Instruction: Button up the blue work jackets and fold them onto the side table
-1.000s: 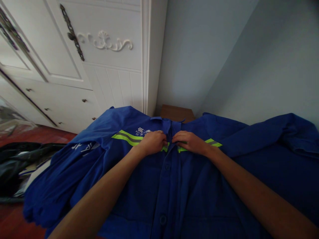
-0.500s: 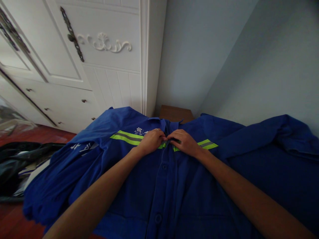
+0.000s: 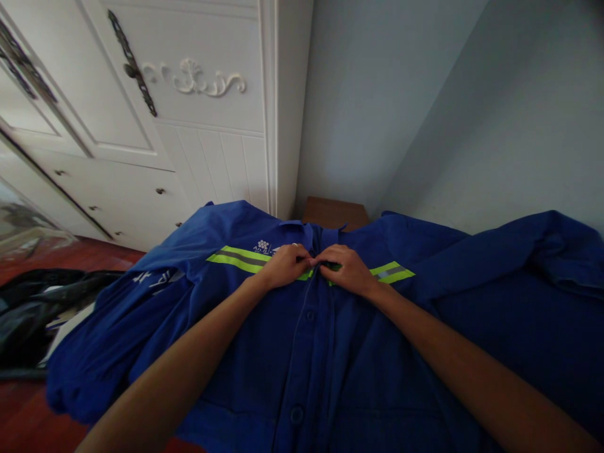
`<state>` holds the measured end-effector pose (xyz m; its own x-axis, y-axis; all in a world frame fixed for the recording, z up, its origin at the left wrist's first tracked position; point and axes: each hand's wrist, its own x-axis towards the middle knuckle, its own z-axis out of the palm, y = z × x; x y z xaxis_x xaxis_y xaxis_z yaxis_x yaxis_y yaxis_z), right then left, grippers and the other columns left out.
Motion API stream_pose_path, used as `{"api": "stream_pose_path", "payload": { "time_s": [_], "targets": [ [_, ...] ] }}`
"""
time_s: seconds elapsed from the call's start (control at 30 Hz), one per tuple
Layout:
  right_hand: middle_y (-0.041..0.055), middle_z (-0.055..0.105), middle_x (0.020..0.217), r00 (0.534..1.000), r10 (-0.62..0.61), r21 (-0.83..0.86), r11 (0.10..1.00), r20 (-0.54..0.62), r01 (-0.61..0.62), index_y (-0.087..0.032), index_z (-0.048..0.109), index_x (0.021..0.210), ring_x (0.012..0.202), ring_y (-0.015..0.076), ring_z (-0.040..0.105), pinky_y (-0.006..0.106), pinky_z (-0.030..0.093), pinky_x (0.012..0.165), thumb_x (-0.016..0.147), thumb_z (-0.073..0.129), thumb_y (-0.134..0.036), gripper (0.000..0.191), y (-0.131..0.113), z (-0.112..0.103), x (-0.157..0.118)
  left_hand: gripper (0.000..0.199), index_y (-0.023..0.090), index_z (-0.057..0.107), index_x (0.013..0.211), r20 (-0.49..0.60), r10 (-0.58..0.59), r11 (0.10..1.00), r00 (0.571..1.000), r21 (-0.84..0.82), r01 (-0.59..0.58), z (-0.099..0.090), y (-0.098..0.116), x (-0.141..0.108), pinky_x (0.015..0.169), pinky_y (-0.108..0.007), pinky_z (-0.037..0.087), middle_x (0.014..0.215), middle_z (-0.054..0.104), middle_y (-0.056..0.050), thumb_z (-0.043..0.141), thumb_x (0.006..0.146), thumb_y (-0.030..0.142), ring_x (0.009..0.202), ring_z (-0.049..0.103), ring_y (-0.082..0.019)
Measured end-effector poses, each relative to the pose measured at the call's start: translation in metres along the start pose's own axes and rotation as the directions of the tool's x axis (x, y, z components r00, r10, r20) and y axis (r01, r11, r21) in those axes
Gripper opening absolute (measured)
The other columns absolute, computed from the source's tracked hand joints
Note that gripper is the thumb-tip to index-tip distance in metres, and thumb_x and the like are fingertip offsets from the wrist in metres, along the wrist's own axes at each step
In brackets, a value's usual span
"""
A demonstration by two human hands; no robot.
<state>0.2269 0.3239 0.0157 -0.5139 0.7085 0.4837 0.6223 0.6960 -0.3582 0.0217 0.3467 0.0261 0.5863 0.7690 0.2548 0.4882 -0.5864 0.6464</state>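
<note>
A blue work jacket [image 3: 255, 358] lies spread out front side up, with a yellow-green reflective stripe [image 3: 238, 258] across its chest and a white logo on one side. My left hand [image 3: 287, 264], with a ring on one finger, pinches the front placket at stripe height. Right beside it, my right hand [image 3: 346, 269] pinches the other edge of the placket, and the fingertips of both nearly meet. Whatever button sits between them is hidden by the fingers. Lower on the placket, two buttons [image 3: 297, 414] show.
White cabinets [image 3: 212, 157] with dark handles stand at the back left, against a grey wall [image 3: 358, 94]. A small brown wooden piece [image 3: 335, 211] is behind the collar. On the red floor [image 3: 23, 409] at left lies an open black bag [image 3: 23, 314] with things inside.
Both hands stay at the same spot on the placket, with only slight finger movement. The view has shifted a little.
</note>
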Motion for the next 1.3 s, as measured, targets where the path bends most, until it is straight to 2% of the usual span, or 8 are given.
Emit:
{"api": "stream_pose_path", "payload": {
  "time_s": [0.1, 0.2, 0.43, 0.57, 0.73, 1.0, 1.13, 1.3],
  "targets": [
    [0.0026, 0.072, 0.093, 0.999, 0.052, 0.053, 0.997, 0.001, -0.052, -0.019, 0.075, 0.093, 0.089, 0.0139, 0.065, 0.028, 0.046, 0.086, 0.084, 0.063, -0.017, 0.015, -0.001, 0.001, 0.001, 0.035, 0.016, 0.072, 0.078, 0.060, -0.025, 0.998, 0.998, -0.049, 0.028, -0.004, 0.002, -0.002, 0.065, -0.024, 0.043, 0.079, 0.066, -0.003, 0.056, 0.089, 0.045, 0.070, 0.059, -0.014],
    [0.0020, 0.072, 0.093, 0.995, 0.099, 0.099, 0.990, 0.018, -0.100, -0.020, 0.076, 0.091, 0.088, 0.0135, 0.066, 0.027, 0.048, 0.085, 0.085, 0.064, -0.017, 0.014, -0.002, 0.000, 0.001, 0.038, 0.016, 0.072, 0.084, 0.084, -0.040, 0.999, 0.996, -0.020, 0.042, -0.006, 0.003, -0.003, 0.065, -0.025, 0.043, 0.082, 0.067, -0.004, 0.068, 0.076, 0.052, 0.074, 0.060, -0.016],
    [0.0020, 0.072, 0.092, 0.983, 0.173, 0.229, 0.956, 0.059, -0.182, -0.019, 0.077, 0.092, 0.086, 0.0123, 0.067, 0.024, 0.050, 0.084, 0.082, 0.068, -0.017, 0.014, 0.002, -0.002, 0.002, 0.017, 0.016, 0.073, 0.082, 0.059, -0.028, 0.997, 0.998, 0.067, 0.024, -0.002, 0.002, -0.003, 0.064, -0.024, 0.042, 0.079, 0.067, -0.002, 0.069, 0.070, 0.027, 0.071, 0.060, -0.015],
    [0.0024, 0.072, 0.094, 0.977, 0.176, 0.311, 0.928, 0.116, -0.204, -0.020, 0.077, 0.094, 0.087, 0.0120, 0.066, 0.023, 0.051, 0.083, 0.084, 0.067, -0.020, 0.015, 0.010, -0.001, 0.002, 0.012, 0.015, 0.073, 0.076, 0.036, 0.010, 0.996, 0.999, 0.088, -0.013, 0.001, 0.003, -0.003, 0.063, -0.025, 0.040, 0.076, 0.066, -0.002, 0.065, 0.070, 0.023, 0.069, 0.058, -0.014],
    [0.0028, 0.072, 0.094, 0.964, 0.224, 0.327, 0.909, 0.146, -0.261, -0.020, 0.077, 0.098, 0.087, 0.0121, 0.066, 0.022, 0.050, 0.083, 0.086, 0.064, -0.022, 0.018, 0.011, 0.000, 0.004, 0.015, 0.014, 0.074, 0.077, 0.075, -0.006, 0.999, 0.997, 0.032, 0.004, 0.000, 0.004, -0.002, 0.063, -0.023, 0.040, 0.075, 0.065, -0.001, 0.062, 0.072, 0.021, 0.067, 0.058, -0.013],
    [0.0025, 0.072, 0.095, 0.987, 0.141, 0.177, 0.973, 0.073, -0.152, -0.020, 0.076, 0.096, 0.093, 0.0143, 0.065, 0.029, 0.046, 0.093, 0.087, 0.066, -0.021, 0.013, 0.000, 0.000, 0.007, 0.021, 0.013, 0.074, 0.082, 0.151, -0.075, 0.995, 0.986, -0.052, 0.083, -0.002, -0.004, 0.001, 0.060, -0.023, 0.039, 0.074, 0.065, -0.001, 0.058, 0.074, 0.024, 0.064, 0.056, -0.012],
    [0.0038, 0.071, 0.102, 0.979, 0.201, 0.190, 0.961, 0.023, -0.202, -0.019, 0.073, 0.106, 0.094, 0.0152, 0.067, 0.030, 0.047, 0.094, 0.085, 0.069, -0.022, 0.022, -0.001, 0.002, 0.007, 0.021, 0.013, 0.074, 0.081, 0.166, -0.072, 0.995, 0.983, -0.050, 0.081, -0.004, -0.004, 0.001, 0.064, -0.024, 0.041, 0.076, 0.064, -0.001, 0.057, 0.075, 0.025, 0.068, 0.057, -0.013],
    [0.0042, 0.072, 0.097, 0.960, 0.279, 0.245, 0.933, -0.022, -0.265, -0.018, 0.073, 0.103, 0.089, 0.0149, 0.068, 0.029, 0.049, 0.090, 0.083, 0.069, -0.023, 0.021, -0.007, 0.007, 0.007, 0.019, 0.015, 0.073, 0.078, 0.161, -0.091, 0.992, 0.983, -0.072, 0.104, -0.006, -0.002, 0.002, 0.065, -0.023, 0.041, 0.078, 0.064, -0.001, 0.058, 0.075, 0.026, 0.069, 0.057, -0.012]
  ]
}}
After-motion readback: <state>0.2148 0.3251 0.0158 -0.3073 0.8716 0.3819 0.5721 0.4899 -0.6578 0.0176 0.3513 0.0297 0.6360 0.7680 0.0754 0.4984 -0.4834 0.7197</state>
